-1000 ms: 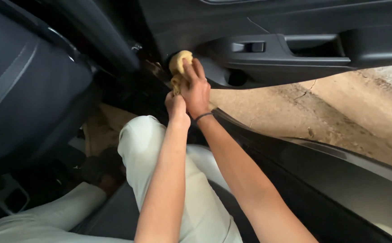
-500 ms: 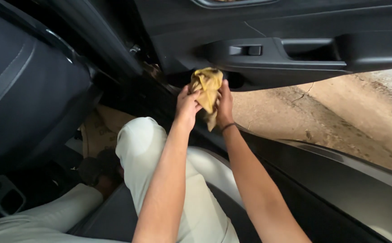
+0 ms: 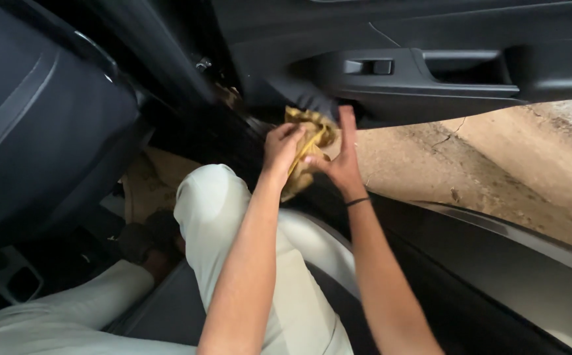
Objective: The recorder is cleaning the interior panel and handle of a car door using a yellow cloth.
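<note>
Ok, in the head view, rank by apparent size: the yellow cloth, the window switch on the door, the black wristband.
1. yellow cloth, clearly largest, held between left hand and right hand.
2. window switch.
3. black wristband, a thin strip; close to the switch, so unsure.

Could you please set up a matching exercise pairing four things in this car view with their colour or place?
Things:
1. cloth
2. trousers
3. wristband
4. door

Descriptions:
A. black, on the right arm
B. yellow, held in both hands
C. dark, open over sandy ground
D. pale, on the bent knee

Pairs: 1-B, 2-D, 3-A, 4-C
</note>
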